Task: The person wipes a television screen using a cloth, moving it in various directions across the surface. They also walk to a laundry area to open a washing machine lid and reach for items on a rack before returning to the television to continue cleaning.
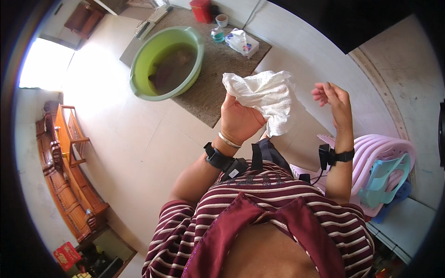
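Observation:
My left hand (pixel 240 118) holds a crumpled white cloth or wipe (pixel 273 95) up in front of me, with the thumb on its near left edge and the other fingers hidden beneath it. To the right of the cloth, my right hand (pixel 332 99) is raised with its fingers loosely curled. It touches nothing. Beyond my left hand, a green plastic basin (pixel 139 78) holds murky water with something dark in it, standing on a grey-brown mat (pixel 205 107).
A floral tissue pack (pixel 248 47), a teal-and-white container (pixel 218 35), a white cup (pixel 221 20) and a red bin (pixel 201 10) stand by the wall. Stacked pink plastic chairs (pixel 368 146) are at right. A wooden bench (pixel 66 187) lines the left side.

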The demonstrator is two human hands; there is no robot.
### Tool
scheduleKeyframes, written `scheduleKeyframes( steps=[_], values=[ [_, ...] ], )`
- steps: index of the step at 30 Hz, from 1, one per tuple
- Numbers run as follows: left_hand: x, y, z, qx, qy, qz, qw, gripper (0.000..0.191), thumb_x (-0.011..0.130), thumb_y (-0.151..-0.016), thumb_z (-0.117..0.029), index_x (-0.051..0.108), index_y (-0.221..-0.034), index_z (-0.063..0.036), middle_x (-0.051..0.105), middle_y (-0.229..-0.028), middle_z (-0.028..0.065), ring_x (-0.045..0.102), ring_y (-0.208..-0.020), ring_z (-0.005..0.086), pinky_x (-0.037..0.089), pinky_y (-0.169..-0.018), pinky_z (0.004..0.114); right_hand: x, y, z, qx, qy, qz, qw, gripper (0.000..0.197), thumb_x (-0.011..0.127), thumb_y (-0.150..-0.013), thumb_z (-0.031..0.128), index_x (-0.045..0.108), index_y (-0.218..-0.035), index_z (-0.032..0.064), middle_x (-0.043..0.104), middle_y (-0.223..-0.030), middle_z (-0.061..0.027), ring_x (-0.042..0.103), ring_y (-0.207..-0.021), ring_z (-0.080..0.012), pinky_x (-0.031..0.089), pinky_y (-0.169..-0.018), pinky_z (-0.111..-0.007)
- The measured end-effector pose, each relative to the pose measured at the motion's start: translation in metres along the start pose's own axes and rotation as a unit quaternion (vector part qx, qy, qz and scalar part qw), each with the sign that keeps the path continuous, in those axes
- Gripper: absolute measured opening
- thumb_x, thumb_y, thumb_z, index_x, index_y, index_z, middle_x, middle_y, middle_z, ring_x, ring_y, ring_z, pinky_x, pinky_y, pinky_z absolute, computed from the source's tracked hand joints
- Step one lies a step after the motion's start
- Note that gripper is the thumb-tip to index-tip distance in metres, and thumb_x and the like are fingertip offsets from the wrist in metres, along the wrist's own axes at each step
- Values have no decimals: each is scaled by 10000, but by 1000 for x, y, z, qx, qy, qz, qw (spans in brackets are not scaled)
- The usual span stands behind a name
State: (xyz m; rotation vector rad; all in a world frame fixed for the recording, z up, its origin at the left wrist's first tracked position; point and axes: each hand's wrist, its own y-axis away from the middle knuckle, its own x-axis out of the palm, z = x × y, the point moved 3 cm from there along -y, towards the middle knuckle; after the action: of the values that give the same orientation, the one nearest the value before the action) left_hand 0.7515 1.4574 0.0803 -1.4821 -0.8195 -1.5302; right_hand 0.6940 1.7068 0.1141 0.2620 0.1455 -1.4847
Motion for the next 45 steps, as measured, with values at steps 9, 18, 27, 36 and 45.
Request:
scheduleKeyframes(
  steps=[9,18,27,36,45],
  values=[
    [36,177,-101,113,-99,35,988,706,290,-974,-575,310,-1471,-73,324,-1523,138,329,-1385,346,259,-1104,566,212,60,107,-82,40,201,975,292,521,-996,280,657,-1082,37,671,-906,-23,610,-801,-83,470,-643,-219],
    [73,244,-184,222,-760,-125,598,312,687,-825,-80,656,-1122,10,702,-963,108,632,-862,122,518,-767,296,369,82,66,102,-87,408,903,668,313,-980,595,496,-1342,64,591,-1145,-51,553,-968,-127,526,-717,-277],
    [42,215,-325,240,-874,-52,419,416,774,-686,-111,664,-1086,-94,564,-1170,156,585,-1057,350,500,-859,413,480,4,68,122,-173,409,888,454,591,-948,380,540,-1248,44,620,-1016,-33,606,-846,-102,511,-674,-250],
    [82,240,-515,273,-874,-178,360,533,770,-741,-76,567,-1230,-19,504,-1353,217,519,-1204,378,442,-984,434,587,-93,132,19,-205,290,934,271,602,-824,0,623,-1092,36,635,-962,-40,591,-885,-110,487,-808,-251],
    [30,375,-734,250,-841,-355,324,283,727,-778,-71,646,-1037,6,687,-968,141,661,-832,242,521,-744,352,739,-130,182,27,-115,268,956,246,574,-895,4,612,-1137,31,649,-985,-30,598,-885,-100,492,-783,-254]
  ],
)
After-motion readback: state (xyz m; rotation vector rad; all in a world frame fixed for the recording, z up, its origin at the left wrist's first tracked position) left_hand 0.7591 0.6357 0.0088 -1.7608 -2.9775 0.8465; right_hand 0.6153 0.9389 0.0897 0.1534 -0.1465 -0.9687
